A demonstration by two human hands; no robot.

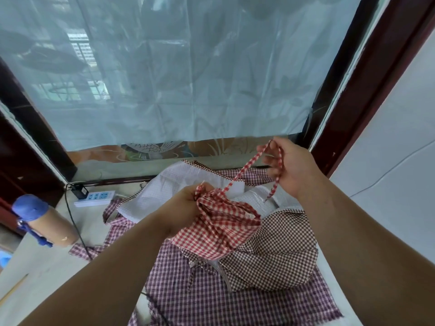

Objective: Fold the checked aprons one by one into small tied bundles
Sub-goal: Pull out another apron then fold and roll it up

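My left hand grips the gathered end of a red-and-white checked apron, bunched into a loose bundle above the pile. Its matching tie strap runs up and to the right from the bundle. My right hand holds that strap raised, looped over the fingers, with the loose end hanging down toward the pile. Under the bundle lie a brown checked apron, a purple checked apron and a pale white-backed one, spread flat and overlapping.
A white power strip with a black plug and cable sits at the left by the window sill. A cardboard tube with blue cloth lies further left. A pale curtain hangs behind; a dark red window frame stands at right.
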